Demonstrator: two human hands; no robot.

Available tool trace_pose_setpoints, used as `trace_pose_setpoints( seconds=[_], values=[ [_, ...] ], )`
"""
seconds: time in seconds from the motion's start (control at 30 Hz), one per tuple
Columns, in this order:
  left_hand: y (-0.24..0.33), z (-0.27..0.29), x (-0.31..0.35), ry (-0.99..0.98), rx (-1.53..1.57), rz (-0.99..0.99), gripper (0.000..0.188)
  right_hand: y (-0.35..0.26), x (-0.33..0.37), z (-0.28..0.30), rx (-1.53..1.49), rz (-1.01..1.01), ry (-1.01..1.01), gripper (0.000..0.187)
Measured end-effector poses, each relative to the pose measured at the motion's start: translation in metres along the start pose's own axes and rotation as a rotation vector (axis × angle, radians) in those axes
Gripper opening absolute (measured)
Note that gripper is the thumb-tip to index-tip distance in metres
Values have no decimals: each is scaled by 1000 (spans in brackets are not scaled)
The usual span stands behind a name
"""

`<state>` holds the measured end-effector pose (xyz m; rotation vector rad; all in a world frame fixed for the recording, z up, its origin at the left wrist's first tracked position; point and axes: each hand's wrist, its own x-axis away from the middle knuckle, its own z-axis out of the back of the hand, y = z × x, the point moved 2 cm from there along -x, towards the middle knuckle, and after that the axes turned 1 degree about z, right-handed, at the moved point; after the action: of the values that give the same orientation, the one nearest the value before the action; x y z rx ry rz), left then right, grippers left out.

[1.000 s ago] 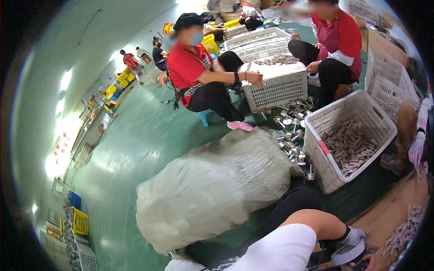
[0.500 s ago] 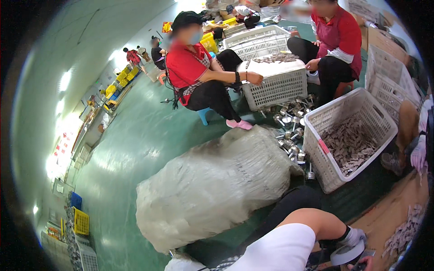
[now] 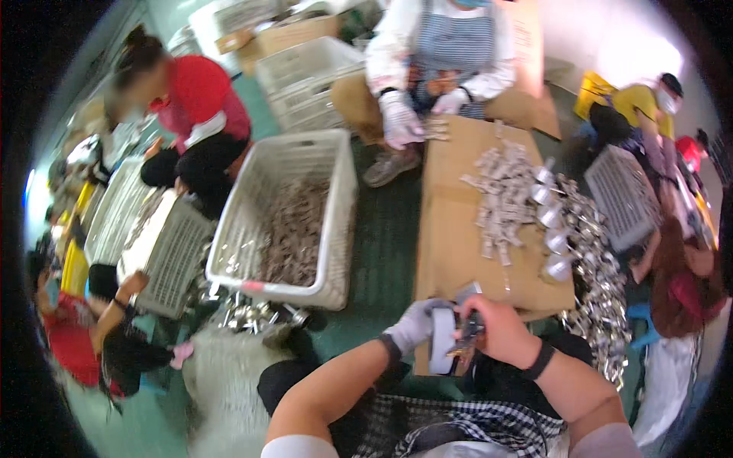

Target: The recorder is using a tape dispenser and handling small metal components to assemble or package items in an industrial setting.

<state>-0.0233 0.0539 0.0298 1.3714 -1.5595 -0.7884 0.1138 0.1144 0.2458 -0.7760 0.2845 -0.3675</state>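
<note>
My left hand (image 3: 414, 325), in a pale glove, grips a white ring-shaped roll (image 3: 441, 342) that looks like tape, standing on edge at the near side of a cardboard-topped table (image 3: 450, 229). Just right of it my bare right hand (image 3: 500, 330) is closed around a dark hand tool (image 3: 470, 334), blurred, so its kind is unclear. The tool meets the roll's right side. Beyond my hands lies a pile of small pale strip-like pieces (image 3: 504, 198). Shiny round-headed metal parts (image 3: 556, 243) line the table's right edge.
A white crate (image 3: 345, 229) of small pieces stands left of the table. Across from me sits a person (image 3: 456, 57) with gloved hands at the far edge. Loose metal parts (image 3: 599, 290) heap up on the right. Co-workers sit at both sides; a large pale sack (image 3: 229, 382) lies lower left.
My view has swung to the right and down, bringing the cardboard table and both my hands into full sight. The white roll, earlier at the lower right edge, is now near the middle.
</note>
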Motion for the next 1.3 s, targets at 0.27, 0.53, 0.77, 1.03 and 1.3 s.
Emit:
trace_pose_setpoints(
  seconds=[0.27,0.53,0.77,1.03,1.3],
  values=[
    [-8,-1,1,-3,361,200,25,11,19,-13,60,-3,-54,31],
    [37,-14,12,9,402,289,23,3,19,-27,70,4,-112,30],
    [30,-2,18,-72,-122,218,27,-5,10,-28,126,36,-158,29],
    [17,10,15,-129,521,347,30,-10,8,-27,133,108,-163,26],
    [7,12,10,-30,-25,165,30,-6,8,-27,157,42,-240,31]
  ],
)
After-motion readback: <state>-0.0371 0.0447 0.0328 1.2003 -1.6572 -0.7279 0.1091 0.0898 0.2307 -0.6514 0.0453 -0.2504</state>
